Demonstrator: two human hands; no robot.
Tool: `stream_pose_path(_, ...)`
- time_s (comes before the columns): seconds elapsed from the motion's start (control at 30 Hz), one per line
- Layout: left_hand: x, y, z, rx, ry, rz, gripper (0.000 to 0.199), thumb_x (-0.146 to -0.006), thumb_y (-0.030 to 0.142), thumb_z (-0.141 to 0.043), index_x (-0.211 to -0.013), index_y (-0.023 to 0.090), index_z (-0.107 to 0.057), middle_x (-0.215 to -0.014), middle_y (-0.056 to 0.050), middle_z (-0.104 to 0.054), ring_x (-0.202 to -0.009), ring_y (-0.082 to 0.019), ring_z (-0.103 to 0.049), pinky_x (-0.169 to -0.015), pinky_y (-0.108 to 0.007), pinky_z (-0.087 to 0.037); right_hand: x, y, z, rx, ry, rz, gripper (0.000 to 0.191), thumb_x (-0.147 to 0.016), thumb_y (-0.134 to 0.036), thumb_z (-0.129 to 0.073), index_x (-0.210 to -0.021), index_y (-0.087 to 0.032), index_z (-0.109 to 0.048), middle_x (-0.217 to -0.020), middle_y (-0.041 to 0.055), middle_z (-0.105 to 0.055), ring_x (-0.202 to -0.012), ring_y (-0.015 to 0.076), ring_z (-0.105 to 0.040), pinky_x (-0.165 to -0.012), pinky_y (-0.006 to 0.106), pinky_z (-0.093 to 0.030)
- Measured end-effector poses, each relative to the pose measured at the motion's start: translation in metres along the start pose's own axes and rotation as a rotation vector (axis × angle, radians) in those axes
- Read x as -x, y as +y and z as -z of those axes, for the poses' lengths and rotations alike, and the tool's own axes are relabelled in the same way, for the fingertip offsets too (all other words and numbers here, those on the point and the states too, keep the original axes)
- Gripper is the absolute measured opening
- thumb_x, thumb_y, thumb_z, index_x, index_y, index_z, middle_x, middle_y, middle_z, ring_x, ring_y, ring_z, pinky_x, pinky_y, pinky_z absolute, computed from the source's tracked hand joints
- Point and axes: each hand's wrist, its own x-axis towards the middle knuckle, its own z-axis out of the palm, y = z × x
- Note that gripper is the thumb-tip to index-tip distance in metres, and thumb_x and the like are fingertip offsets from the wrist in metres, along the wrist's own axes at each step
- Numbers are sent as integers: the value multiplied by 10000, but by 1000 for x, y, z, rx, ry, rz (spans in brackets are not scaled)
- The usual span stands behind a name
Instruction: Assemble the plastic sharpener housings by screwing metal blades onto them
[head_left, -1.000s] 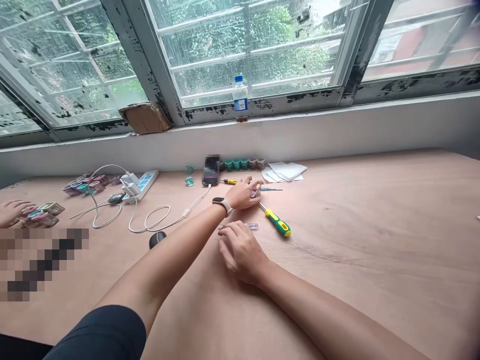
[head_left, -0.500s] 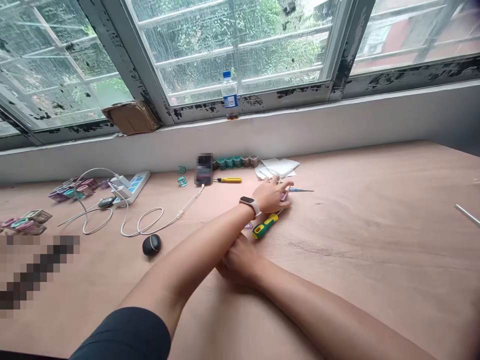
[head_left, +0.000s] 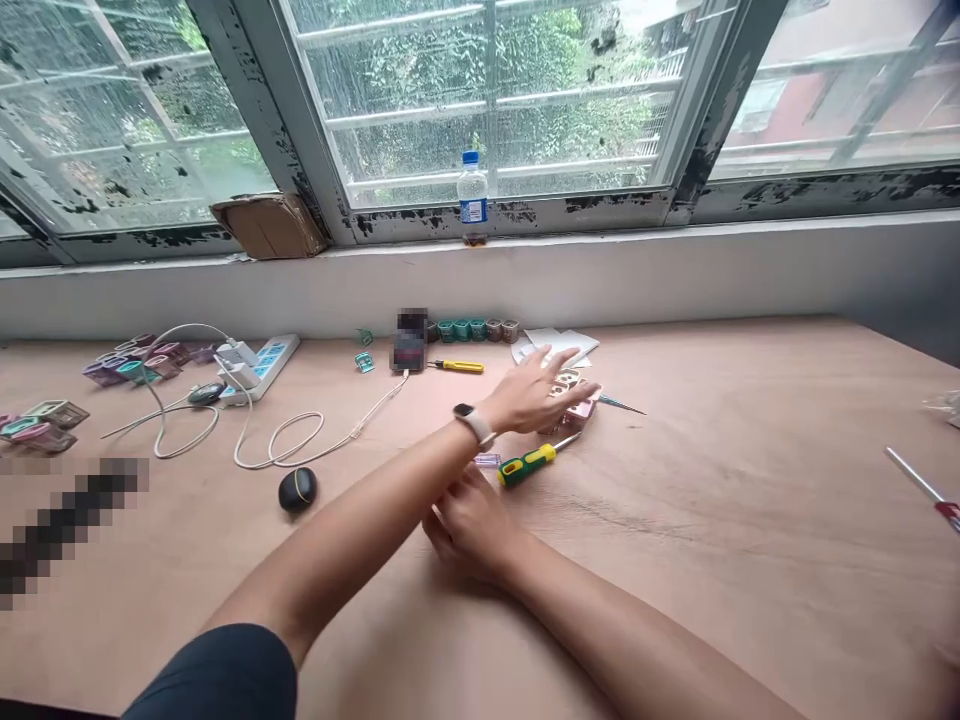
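Observation:
Stretched across over my right wrist side, my left hand (head_left: 534,392) has its fingers spread, with a band on the wrist. Beneath and beside its fingers lies a cluster of small pink and cream plastic cases (head_left: 577,405), partly covered. My right hand (head_left: 472,522) rests low on the wooden table, fingers curled; the left forearm hides part of it, and I cannot make out what it holds. Between the two hands lies a green and yellow screwdriver (head_left: 527,466). A small clear purple piece (head_left: 487,460) sits just left of its handle.
Behind are a phone (head_left: 409,345) on a white cable, a yellow-handled tool (head_left: 459,367), a row of teal and brown cases (head_left: 470,330) and white paper (head_left: 570,345). To the left are a black earbud case (head_left: 298,490), a power strip (head_left: 264,370) and more coloured cases (head_left: 135,362).
My left hand's fingers have spread, and more of the pink and cream cluster shows under them. The right hand stays low behind the forearm. The whole view has shifted slightly.

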Motion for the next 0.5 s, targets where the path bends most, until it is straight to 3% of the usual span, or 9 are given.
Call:
stream_pose_path(0.13,54,-23,27,21,68,42,500,-1064,486,-373,-1466,198,-444,-1454,-115,-536,-1352,-249,-516,-1176,-415,-404,1,-1,-2,24,-13,-38,164,-935,-177,-477,-841,-154,-609,-816,80,-637,-833,206,-558,-825,362,-456)
stream_pose_path(0.23,98,-43,37,36,129,107,394,-1040,426,-455,-1349,192,-526,-1342,-119,-605,-1109,-233,-650,-986,-408,-549,2,-2,-1,32,-11,-66,146,-922,-180,-494,-830,-157,-605,-800,67,-626,-816,196,-543,-800,343,-431)
stream_pose_path(0.4,163,-57,39,7,301,156,150,-1003,287,-519,-1071,226,-638,-931,-22,-688,-849,-177,-665,-784,-319,-569,2,-7,7,-38,16,-94,194,-943,-199,-463,-784,-161,-567,-769,49,-605,-761,172,-516,-764,331,-413)
stream_pose_path(0.5,198,-57,32,51,402,174,105,-975,219,-542,-1004,267,-631,-868,17,-698,-798,-155,-682,-721,-270,-571,4,-10,4,-48,-3,-67,200,-935,-184,-457,-760,-167,-553,-740,43,-591,-722,162,-501,-700,325,-411)
